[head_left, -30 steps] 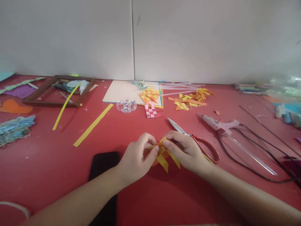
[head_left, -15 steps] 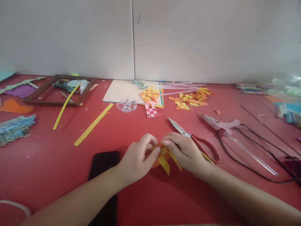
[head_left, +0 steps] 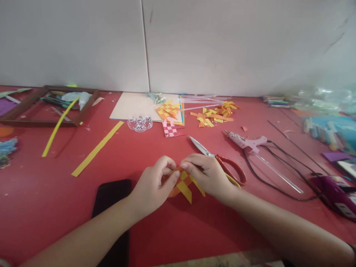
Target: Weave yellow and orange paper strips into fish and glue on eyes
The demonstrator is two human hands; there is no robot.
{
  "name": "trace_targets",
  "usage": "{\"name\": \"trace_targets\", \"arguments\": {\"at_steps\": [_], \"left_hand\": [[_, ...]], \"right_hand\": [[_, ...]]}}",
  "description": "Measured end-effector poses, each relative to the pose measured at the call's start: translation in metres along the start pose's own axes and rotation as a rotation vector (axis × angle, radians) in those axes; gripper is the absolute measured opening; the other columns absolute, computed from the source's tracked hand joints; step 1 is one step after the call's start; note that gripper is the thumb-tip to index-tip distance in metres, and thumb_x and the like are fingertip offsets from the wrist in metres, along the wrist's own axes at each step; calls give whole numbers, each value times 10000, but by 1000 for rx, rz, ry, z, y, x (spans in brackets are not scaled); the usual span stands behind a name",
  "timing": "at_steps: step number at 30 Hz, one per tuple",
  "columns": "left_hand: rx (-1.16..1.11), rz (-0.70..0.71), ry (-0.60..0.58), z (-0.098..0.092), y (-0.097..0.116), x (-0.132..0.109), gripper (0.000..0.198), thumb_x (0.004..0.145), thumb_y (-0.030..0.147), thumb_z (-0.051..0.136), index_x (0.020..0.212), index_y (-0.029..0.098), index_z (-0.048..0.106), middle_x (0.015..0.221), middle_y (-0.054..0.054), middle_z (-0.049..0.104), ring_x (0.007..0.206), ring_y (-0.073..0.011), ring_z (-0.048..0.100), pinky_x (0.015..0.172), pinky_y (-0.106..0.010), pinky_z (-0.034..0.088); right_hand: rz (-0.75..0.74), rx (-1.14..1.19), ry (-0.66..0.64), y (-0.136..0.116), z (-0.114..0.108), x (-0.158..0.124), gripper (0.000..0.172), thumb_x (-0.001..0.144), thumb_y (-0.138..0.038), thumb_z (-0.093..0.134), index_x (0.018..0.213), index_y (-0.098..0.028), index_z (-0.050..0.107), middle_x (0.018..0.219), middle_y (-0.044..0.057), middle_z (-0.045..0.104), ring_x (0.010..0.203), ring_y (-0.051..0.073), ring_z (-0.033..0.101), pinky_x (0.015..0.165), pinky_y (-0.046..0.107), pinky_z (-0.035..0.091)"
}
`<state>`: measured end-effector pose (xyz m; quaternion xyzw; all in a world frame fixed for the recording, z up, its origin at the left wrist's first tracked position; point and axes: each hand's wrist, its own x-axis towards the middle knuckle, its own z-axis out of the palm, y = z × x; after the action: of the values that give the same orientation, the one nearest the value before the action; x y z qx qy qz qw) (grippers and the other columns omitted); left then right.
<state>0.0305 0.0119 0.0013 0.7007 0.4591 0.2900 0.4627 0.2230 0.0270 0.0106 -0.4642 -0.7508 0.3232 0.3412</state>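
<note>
Between my two hands is a woven piece of orange and yellow paper strips (head_left: pixel 183 181), with loose yellow ends hanging down toward me. My left hand (head_left: pixel 155 183) pinches its upper left edge between thumb and fingers. My right hand (head_left: pixel 208 174) grips the top right part, its fingertips close to those of the left. The fingers partly hide the piece. Red-handled scissors (head_left: pixel 232 167) lie just beyond my right hand, blades pointing away to the left. Under my left forearm rests a black phone (head_left: pixel 114 196).
A pink glue gun (head_left: pixel 249 142) with a black cord lies to the right. Farther back are paper scraps (head_left: pixel 214 116), a pink checkered fish (head_left: pixel 169 129), a clear case of small beads (head_left: pixel 140 124) and a wooden frame (head_left: pixel 50 121). A yellow strip (head_left: pixel 97 149) lies at left.
The view has swung to the right, so everything sits farther left, and a purple object shows more fully at right. Both hands keep their grip on the woven paper.
</note>
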Motion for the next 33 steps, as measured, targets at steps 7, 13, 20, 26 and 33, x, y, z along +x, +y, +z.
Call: {"name": "trace_targets", "arguments": {"at_steps": [7, 13, 20, 26, 33], "left_hand": [[-206, -120, 19, -1, 1, 3, 240, 974, 452, 507, 901, 227, 466, 610, 72, 469, 487, -87, 351, 443, -209, 257], [-247, -156, -15, -1, -2, 4, 235, 966, 452, 515, 904, 233, 457, 579, 87, 426, 477, -85, 300, 433, -209, 219], [-313, -177, -46, 0, -1, 4, 225, 956, 446, 530, 940, 227, 485, 669, 46, 546, 582, -123, 545, 528, -236, 389], [-180, -160, -70, 0, -2, 3, 232, 925, 431, 575, 997, 225, 498, 612, 69, 507, 526, -112, 485, 501, -227, 354], [-158, -166, -79, -1, -1, 4, 259, 886, 392, 629, 1001, 234, 460, 617, 90, 512, 550, -100, 454, 542, -224, 367]], "right_hand": [[241, 268, -28, -3, -3, 0, 451, 967, -551, 472, 820, -181, 683, 671, 3, 634, 602, 122, 584, 538, 231, 467], [281, 408, -30, 1, 1, 3, 329, 871, -498, 649, 801, -178, 679, 711, 0, 659, 620, 107, 588, 587, 232, 502], [246, 413, -53, 4, -1, 4, 253, 862, -438, 684, 850, -194, 747, 818, 27, 750, 720, 140, 680, 674, 277, 566], [244, 350, -59, 3, -3, 4, 214, 859, -404, 692, 860, -209, 781, 847, 32, 768, 750, 154, 709, 682, 288, 583], [308, 341, -60, 3, -4, 3, 207, 825, -436, 712, 848, -247, 792, 850, 20, 778, 778, 184, 723, 716, 328, 591]]}}
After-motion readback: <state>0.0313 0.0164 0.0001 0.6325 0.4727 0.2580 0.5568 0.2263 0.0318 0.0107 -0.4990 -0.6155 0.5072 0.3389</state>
